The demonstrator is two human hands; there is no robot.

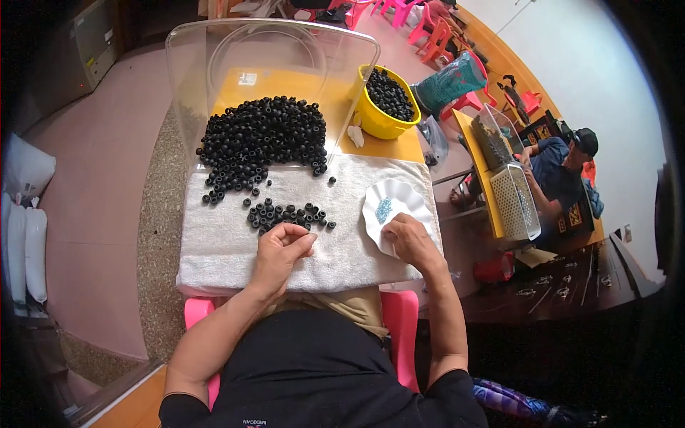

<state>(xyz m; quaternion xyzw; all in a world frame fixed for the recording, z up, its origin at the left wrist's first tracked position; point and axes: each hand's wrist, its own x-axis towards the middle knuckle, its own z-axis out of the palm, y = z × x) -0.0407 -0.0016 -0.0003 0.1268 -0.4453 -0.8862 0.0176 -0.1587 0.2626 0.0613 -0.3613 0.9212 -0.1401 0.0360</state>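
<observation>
My left hand (284,255) is closed in a pinch, thumb against forefinger, just on the near side of a small group of round black pieces with holes (275,214). Whatever sits between those fingertips is too small to make out. Over to the right, my right hand (412,244) reaches into a white scalloped dish (421,200), fingers bent together and pointing down. Tiny light blue pieces (384,208) lie in the dish beside its fingertips. What the right fingers pinch, if anything, is hidden.
A white towel (228,264) covers the table's near part. Beyond it, a clear plastic bin (342,71) lies open toward me, with a large heap of black pieces (267,132). A yellow tub (382,127) holds more. Another person (560,167) sits at a table on the right.
</observation>
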